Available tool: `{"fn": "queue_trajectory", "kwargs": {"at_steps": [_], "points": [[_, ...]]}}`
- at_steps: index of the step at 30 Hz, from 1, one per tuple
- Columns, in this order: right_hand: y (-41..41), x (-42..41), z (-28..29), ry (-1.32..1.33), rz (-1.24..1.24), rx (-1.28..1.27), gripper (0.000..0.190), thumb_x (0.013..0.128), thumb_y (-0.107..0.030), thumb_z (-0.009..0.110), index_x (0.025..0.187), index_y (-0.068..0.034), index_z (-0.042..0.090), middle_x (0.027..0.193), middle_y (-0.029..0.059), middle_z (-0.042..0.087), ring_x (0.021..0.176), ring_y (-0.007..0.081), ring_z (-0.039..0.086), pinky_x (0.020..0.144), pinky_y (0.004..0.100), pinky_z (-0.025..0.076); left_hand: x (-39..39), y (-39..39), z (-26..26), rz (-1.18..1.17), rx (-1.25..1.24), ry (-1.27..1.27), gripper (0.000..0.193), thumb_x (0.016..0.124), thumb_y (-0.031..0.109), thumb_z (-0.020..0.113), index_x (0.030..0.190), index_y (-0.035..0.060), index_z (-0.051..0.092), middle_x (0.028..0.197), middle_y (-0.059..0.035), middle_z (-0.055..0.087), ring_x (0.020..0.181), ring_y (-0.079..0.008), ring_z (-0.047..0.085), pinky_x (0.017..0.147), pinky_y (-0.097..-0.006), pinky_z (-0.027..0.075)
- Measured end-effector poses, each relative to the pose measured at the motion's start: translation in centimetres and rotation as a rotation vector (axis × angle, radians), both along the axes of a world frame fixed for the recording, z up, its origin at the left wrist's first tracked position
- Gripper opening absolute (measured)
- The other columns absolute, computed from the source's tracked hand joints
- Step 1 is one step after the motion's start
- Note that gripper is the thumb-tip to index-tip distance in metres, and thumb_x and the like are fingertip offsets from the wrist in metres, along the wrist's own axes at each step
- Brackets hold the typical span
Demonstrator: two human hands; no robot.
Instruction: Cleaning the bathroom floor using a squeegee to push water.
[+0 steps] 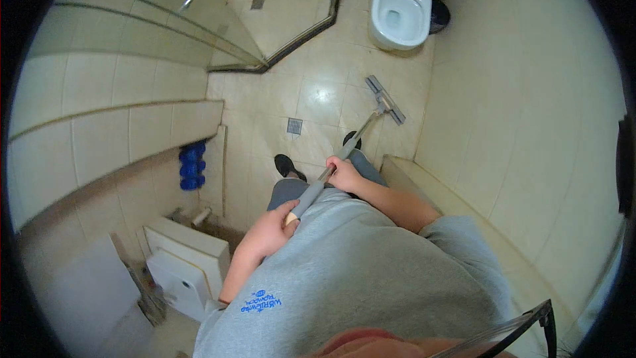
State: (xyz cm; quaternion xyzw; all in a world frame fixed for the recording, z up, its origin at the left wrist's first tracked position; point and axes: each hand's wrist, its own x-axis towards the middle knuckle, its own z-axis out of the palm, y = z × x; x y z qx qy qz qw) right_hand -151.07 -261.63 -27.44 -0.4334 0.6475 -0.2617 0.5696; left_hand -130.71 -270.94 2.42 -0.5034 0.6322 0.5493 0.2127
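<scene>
A long-handled sponge mop crosses the view at a slant, its grey mop head (385,100) on the tiled floor near the right wall. My left hand (276,226) grips the top end of the grey mop handle (310,198), close to my shirt. Farther down the pole, my right hand (343,174) is closed around it, near a second grey sleeve. My two dark shoes stand on the floor on either side of the pole's line.
A white toilet (401,15) with its lid up stands at the top right, a black bin (439,16) beside it. A glass shower enclosure with a dark sill (303,40) is top left. A floor drain (294,126) lies ahead. A washbasin (179,281) is at lower left.
</scene>
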Motion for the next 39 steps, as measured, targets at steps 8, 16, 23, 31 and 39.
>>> {"fn": "queue_trajectory", "kwargs": {"at_steps": [8,16,23,31,39], "points": [[1.3,-10.0,-6.5,-0.035,-0.107,-0.012,0.034,0.081,0.0,0.075,0.109,-0.007,0.056,0.084,0.0058,0.062,0.074,0.0155,0.064,0.066,0.0319,0.053,-7.9,2.7,-7.1,-0.037,-0.151,0.15,0.053,0.094,0.023,0.065,0.143,0.0048,0.054,0.121,-0.0263,0.068,0.112,-0.0435,0.066,0.095,-0.0474,0.052],[1.0,-15.7,-7.5,0.329,0.02,0.002,0.048,0.081,-0.015,0.078,0.124,-0.008,0.058,0.102,0.0197,0.068,0.092,0.0389,0.068,0.085,0.0466,0.055,-12.6,4.6,-12.8,0.053,-0.151,0.129,0.053,0.094,0.022,0.063,0.142,0.0027,0.054,0.122,-0.0264,0.068,0.113,-0.0425,0.066,0.097,-0.046,0.052],[3.4,-9.8,-6.6,0.375,0.203,0.115,0.059,0.065,-0.029,0.09,0.106,-0.005,0.056,0.1,0.0219,0.068,0.097,0.0379,0.067,0.087,0.0449,0.054,-5.5,11.7,-15.6,0.163,-0.159,0.219,0.053,0.098,0.025,0.057,0.146,0.0032,0.052,0.131,-0.0245,0.066,0.122,-0.04,0.063,0.104,-0.045,0.048],[9.6,3.8,-4.3,0.477,0.363,0.102,0.063,0.064,-0.031,0.088,0.115,-0.008,0.059,0.101,0.0218,0.069,0.104,0.0401,0.064,0.093,0.0499,0.05,7.6,20.3,-11.7,0.338,-0.131,0.261,0.056,0.098,0.026,0.056,0.146,-0.0026,0.051,0.136,-0.0284,0.062,0.128,-0.0411,0.059,0.109,-0.0425,0.046],[13.5,9.3,1.9,0.347,0.175,-0.08,0.043,0.075,-0.032,0.085,0.106,-0.011,0.064,0.091,0.0156,0.071,0.094,0.0379,0.06,0.09,0.0477,0.049,11.6,23.5,-5.4,0.297,-0.081,0.246,0.054,0.101,0.024,0.053,0.148,-0.0024,0.048,0.13,-0.0277,0.065,0.121,-0.0372,0.064,0.103,-0.0422,0.048]]}}
